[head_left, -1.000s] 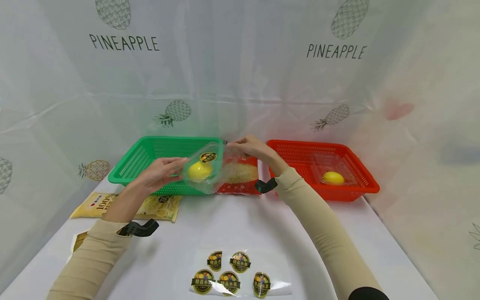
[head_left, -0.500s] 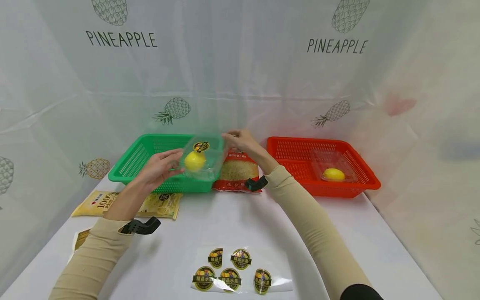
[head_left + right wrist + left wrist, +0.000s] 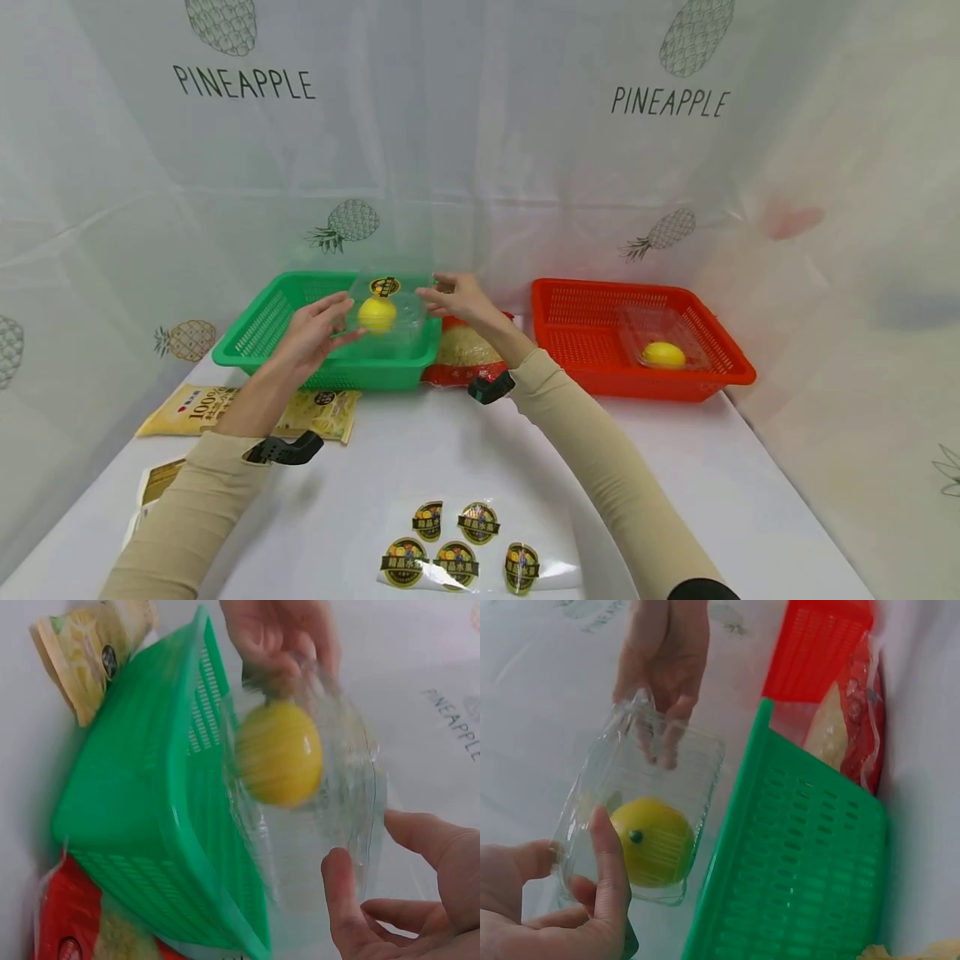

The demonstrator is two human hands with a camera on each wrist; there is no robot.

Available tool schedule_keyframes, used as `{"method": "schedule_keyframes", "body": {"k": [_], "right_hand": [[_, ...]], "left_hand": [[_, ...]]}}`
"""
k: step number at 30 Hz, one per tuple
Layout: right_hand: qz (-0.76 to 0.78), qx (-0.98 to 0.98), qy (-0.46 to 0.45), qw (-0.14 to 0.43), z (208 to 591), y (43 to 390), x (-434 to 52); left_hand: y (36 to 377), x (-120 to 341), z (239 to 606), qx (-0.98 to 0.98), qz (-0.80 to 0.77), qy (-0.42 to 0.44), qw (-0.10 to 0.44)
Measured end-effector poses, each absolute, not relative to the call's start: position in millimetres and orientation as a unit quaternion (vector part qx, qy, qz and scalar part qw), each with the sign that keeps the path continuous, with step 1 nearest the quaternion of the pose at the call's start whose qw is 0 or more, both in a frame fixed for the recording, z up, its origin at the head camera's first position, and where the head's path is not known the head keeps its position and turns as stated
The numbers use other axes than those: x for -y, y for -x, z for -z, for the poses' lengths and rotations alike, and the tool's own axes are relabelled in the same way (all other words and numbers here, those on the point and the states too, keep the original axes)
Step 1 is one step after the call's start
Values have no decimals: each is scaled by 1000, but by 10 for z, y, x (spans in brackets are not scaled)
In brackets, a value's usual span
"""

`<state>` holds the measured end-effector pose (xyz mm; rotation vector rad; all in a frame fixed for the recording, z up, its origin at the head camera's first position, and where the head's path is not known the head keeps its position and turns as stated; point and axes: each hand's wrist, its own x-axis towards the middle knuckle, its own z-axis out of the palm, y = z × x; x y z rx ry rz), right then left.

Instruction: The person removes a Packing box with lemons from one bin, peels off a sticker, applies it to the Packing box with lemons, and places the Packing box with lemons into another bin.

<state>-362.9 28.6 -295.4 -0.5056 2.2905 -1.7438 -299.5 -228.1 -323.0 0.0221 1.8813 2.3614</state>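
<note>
A clear plastic box (image 3: 397,321) with a yellow lemon (image 3: 377,315) inside and a round sticker (image 3: 385,287) on its lid hangs over the green basket (image 3: 255,337). My left hand (image 3: 341,321) grips its left end, thumb on the near side (image 3: 609,855). My right hand (image 3: 435,293) pinches the right end, fingers curled over the lid edge (image 3: 667,727). The right wrist view shows the lemon (image 3: 279,754) through the box wall (image 3: 337,832), above the basket's rim (image 3: 225,847).
A red basket (image 3: 570,325) at right holds another clear box with a lemon (image 3: 663,354). A red packet of grain (image 3: 465,350) lies between the baskets. A yellow packet (image 3: 195,408) lies left of me. A sheet of stickers (image 3: 465,546) lies near the front edge.
Both hands have carried the box leftwards and further back, from in front of the green basket's right corner to above its inside. The grip on both ends is unchanged.
</note>
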Motion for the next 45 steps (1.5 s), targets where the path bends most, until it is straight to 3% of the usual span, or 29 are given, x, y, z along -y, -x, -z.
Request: {"method": "schedule_keyframes", "body": {"k": [14, 25, 31, 45], "right_hand": [[605, -778, 122, 117, 3231, 3620, -184], [594, -789, 113, 109, 3337, 3650, -142], [556, -816, 120, 104, 3321, 3666, -90], [391, -903, 171, 51, 3286, 3667, 22]], "left_hand": [[3090, 2416, 3389, -775, -630, -15, 58], [3164, 2500, 3395, -842, -528, -61, 92], [3214, 2543, 3370, -851, -505, -95, 105], [3391, 2571, 3358, -854, -501, -73, 121]]}}
